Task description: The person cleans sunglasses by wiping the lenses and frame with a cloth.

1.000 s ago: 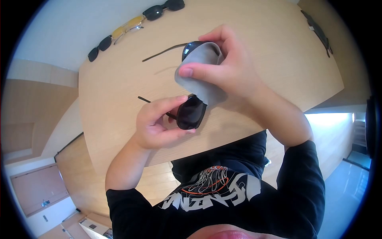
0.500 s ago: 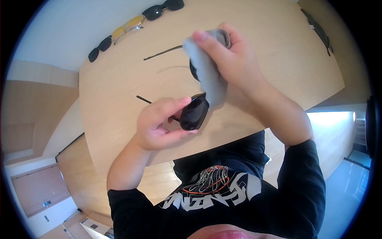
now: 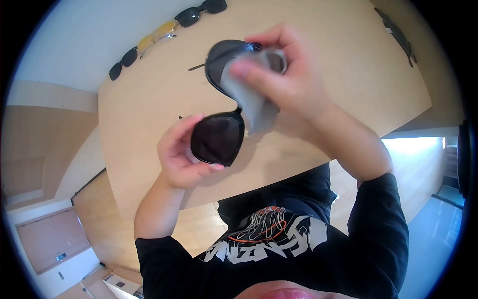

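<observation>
The desk lies under everything, with a row of glasses along its far-left edge and the shades I hold raised above its middle. My left hand pinches the near lens by its rim, while my right hand, blurred, closes thumb and fingers on the cloth against the far lens, how hard I can't tell. Uneven pushing from the two sides could, I think, twist the bridge, and a slackened rim grip could drop the shades onto the desk.
</observation>
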